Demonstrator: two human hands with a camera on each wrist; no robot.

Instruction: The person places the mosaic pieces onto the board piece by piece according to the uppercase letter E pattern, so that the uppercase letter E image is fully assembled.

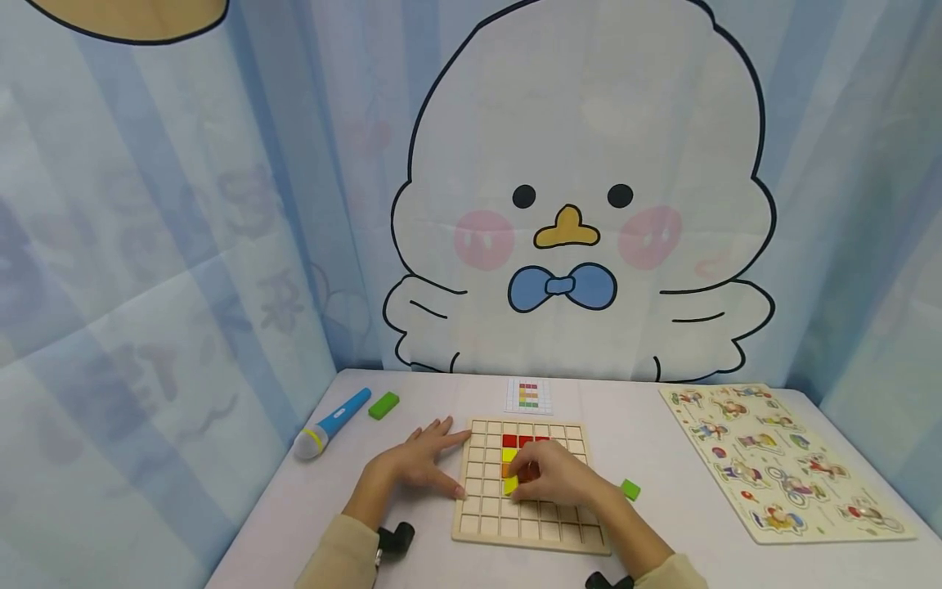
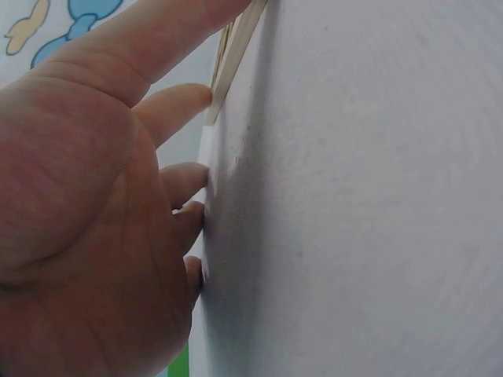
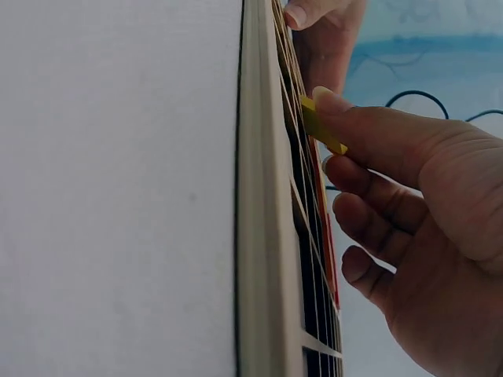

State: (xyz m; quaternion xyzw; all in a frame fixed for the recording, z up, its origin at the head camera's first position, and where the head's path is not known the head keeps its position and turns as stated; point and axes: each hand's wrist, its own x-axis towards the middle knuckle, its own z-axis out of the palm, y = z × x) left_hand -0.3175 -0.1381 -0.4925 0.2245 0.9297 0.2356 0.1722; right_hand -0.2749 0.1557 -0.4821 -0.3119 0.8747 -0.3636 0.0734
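Note:
A wooden grid board lies on the table. My left hand rests at its left edge, fingers spread; thumb and index fingertip touch the frame, as the left wrist view also shows. Over the middle of the board, my right hand pinches a yellow block between thumb and index finger. That block stands tilted at the grid in the right wrist view. Red blocks form a row near the top of the grid. Below them sit another yellow block and an orange block, partly hidden by the right hand.
Behind the board lies a small card with a coloured grid pattern. One green block is at back left beside a blue, white-headed pen-like toy; another green block lies near my right forearm. A picture puzzle board occupies the right side.

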